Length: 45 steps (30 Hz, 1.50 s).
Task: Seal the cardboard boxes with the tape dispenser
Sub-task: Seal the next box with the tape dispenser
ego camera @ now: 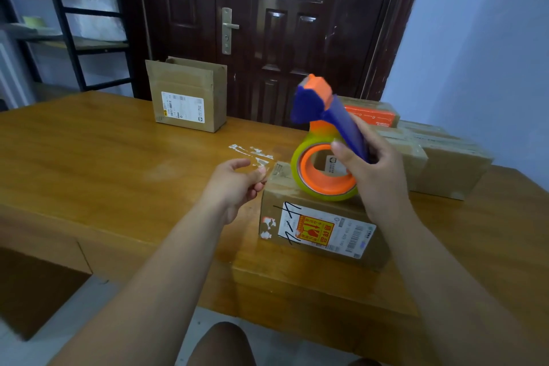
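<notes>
— So, where is the tape dispenser (323, 140)?

— Over the near box (315, 226), which lies by the front edge of the wooden table (104, 157). Its yellow-green roll (297, 169) stands on edge with the lower rim at the box's top. Whether it presses on the cardboard or hangs just above, I cannot tell. The blue handle slants up and away, with the orange head at its top.

— And the fingers?

— The right hand (377, 175) is clenched round that blue handle. Its thumb (340, 148) lies on the near side, just above the roll's orange core, and the other fingers wrap behind.

— The other one?

— The left hand (234, 184) sits just left of the box's upper left corner, apart from the dispenser. Its fingers are loosely curled with their tips beside that corner. It is blurred, and I see nothing between them.

— Anything else?

— White tape scraps (252, 153) are stuck to the table just beyond the left hand. An upright box (187, 95) stands at the far edge before a dark door (282, 24). More boxes (439, 163) lie to the right, behind the dispenser.
</notes>
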Each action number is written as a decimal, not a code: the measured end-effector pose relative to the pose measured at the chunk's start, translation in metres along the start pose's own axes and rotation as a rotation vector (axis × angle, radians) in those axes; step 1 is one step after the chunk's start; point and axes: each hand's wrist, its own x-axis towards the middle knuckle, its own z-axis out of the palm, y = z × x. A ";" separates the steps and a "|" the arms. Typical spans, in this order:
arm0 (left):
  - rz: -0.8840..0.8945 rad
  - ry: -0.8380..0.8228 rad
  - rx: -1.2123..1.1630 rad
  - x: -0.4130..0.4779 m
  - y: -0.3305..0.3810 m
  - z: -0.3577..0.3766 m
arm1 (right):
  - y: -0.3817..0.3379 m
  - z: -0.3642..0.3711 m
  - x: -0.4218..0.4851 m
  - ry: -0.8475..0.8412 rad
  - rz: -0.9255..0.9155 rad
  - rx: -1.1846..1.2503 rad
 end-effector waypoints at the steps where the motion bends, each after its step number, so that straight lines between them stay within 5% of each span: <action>1: 0.003 0.003 0.000 0.000 0.000 0.000 | 0.002 0.001 -0.002 0.026 0.016 0.044; 11: 0.009 0.015 0.076 0.002 0.003 0.002 | 0.011 -0.002 -0.001 -0.011 0.008 0.189; 18: 0.192 0.146 0.491 0.000 0.004 0.012 | 0.010 -0.001 -0.003 -0.001 -0.010 0.099; 28: -0.016 0.010 0.434 -0.006 -0.012 0.013 | 0.008 0.001 -0.003 0.001 -0.014 0.114; 32: 0.293 0.192 0.374 -0.013 -0.032 0.016 | 0.010 0.000 -0.003 0.005 -0.014 0.121; 34: 0.419 0.151 0.221 -0.025 -0.037 0.022 | 0.010 0.000 -0.003 0.009 -0.011 0.125; 37: 0.445 -0.013 0.227 -0.043 -0.048 0.035 | 0.011 0.001 -0.002 0.017 -0.025 0.119; 45: 0.397 0.056 0.657 -0.043 -0.041 0.023 | 0.012 0.001 -0.002 0.001 -0.017 0.121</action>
